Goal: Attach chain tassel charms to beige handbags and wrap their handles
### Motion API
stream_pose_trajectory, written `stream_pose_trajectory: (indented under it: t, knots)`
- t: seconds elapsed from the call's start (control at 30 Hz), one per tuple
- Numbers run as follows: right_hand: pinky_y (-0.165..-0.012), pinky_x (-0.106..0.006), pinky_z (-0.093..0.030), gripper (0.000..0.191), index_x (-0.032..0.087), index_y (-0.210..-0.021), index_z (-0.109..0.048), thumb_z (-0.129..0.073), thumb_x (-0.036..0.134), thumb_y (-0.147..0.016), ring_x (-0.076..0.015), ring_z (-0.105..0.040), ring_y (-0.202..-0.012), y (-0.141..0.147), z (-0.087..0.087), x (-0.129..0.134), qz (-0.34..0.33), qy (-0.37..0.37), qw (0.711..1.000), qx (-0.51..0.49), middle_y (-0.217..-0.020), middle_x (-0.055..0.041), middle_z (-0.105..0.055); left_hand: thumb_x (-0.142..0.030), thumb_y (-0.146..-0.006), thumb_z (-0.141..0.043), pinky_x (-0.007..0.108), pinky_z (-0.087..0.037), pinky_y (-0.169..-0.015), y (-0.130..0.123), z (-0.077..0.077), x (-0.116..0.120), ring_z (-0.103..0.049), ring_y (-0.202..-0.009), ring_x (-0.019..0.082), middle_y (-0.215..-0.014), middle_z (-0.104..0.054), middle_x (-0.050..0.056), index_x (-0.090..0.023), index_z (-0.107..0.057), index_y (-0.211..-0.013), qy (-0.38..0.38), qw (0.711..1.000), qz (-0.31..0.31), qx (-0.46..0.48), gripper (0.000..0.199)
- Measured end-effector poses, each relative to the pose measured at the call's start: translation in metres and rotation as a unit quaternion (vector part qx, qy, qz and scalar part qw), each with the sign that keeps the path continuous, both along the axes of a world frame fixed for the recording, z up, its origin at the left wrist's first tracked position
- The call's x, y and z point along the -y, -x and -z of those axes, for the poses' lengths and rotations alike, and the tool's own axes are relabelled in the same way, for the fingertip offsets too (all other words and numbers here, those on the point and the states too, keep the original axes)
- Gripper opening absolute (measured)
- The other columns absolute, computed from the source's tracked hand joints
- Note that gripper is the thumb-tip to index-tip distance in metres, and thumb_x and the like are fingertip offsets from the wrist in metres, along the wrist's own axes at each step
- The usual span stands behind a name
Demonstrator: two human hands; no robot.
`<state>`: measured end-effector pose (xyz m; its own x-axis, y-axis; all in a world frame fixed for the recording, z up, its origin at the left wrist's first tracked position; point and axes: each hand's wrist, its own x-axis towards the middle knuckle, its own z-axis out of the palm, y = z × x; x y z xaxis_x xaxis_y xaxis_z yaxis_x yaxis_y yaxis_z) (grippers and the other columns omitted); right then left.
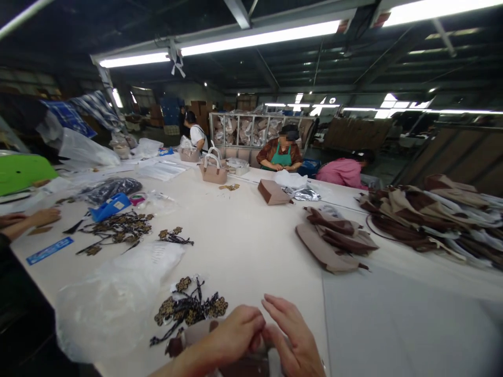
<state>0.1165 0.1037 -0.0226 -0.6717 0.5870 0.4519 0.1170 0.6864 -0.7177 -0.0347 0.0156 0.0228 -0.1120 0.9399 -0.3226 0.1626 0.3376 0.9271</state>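
Low in the view, a beige and brown bag (195, 331) lies on the white table, largely covered by my hands and forearm. My left hand (241, 329) is over the bag with its fingers curled in; whatever they may hold is hidden. Right beside it, my right hand (293, 335) has its fingers stretched out and slanting up to the left, close against the left hand. Touching or just behind the bag is a bunch of flower-shaped charms (190, 306) on black braided cords.
A clear plastic bag (113, 298) and more charms (121, 225) lie to the left, near a co-worker's hand (45, 216). Brown and beige bags (334, 238) are piled on the right. An upright handbag (213, 172) stands farther back. Co-workers sit across the table (251, 230).
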Motion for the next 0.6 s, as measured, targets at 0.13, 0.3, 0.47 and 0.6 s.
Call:
stream_pose_trajectory:
  t: [0.13,0.3,0.47,0.6]
  knots:
    - [-0.087,-0.033,-0.056,0.020,0.030,-0.103,-0.074,-0.056,0.031,-0.094,-0.0214,-0.068,-0.096,0.012,-0.018,0.014,-0.031,0.023,0.999,-0.028,-0.102,-0.0043,-0.075,-0.018,-0.078,-0.041,0.031,-0.046,-0.081,-0.013,0.001,-0.005,-0.055,-0.083,0.018,-0.087,-0.066,0.004,-0.019,-0.061,-0.079,-0.048,0.993,0.054,-0.096,0.020]
    - [-0.075,-0.031,-0.057,0.019,0.024,-0.087,-0.073,-0.062,0.039,-0.089,-0.0198,-0.068,-0.078,0.003,-0.017,0.020,0.032,0.258,0.955,-0.141,-0.079,-0.0034,-0.072,-0.022,-0.082,-0.043,0.030,-0.048,-0.070,-0.012,-0.002,-0.004,-0.057,-0.076,0.018,-0.092,-0.067,0.005,-0.016,-0.063,-0.102,-0.032,0.995,0.031,-0.084,0.030]
    - [-0.054,-0.030,-0.051,0.034,0.021,-0.092,-0.065,-0.051,0.052,-0.091,-0.0171,-0.057,-0.055,-0.043,-0.001,-0.019,0.119,0.335,0.932,-0.073,-0.060,0.0024,-0.054,-0.030,-0.087,-0.047,0.029,-0.046,-0.077,0.018,-0.036,0.028,-0.058,-0.084,0.017,-0.107,-0.065,0.004,-0.022,-0.058,-0.117,-0.088,0.975,-0.055,-0.199,0.033]
    - [-0.090,-0.036,-0.048,0.036,0.023,-0.073,-0.060,-0.043,0.051,-0.090,-0.0242,-0.063,-0.098,-0.060,0.038,-0.030,0.095,0.158,0.976,0.118,-0.103,-0.0093,-0.068,-0.041,-0.090,-0.046,0.029,-0.046,-0.075,0.029,-0.052,0.070,-0.058,-0.081,0.020,-0.085,-0.066,0.002,-0.024,-0.064,-0.081,-0.079,0.970,-0.016,-0.227,0.026]
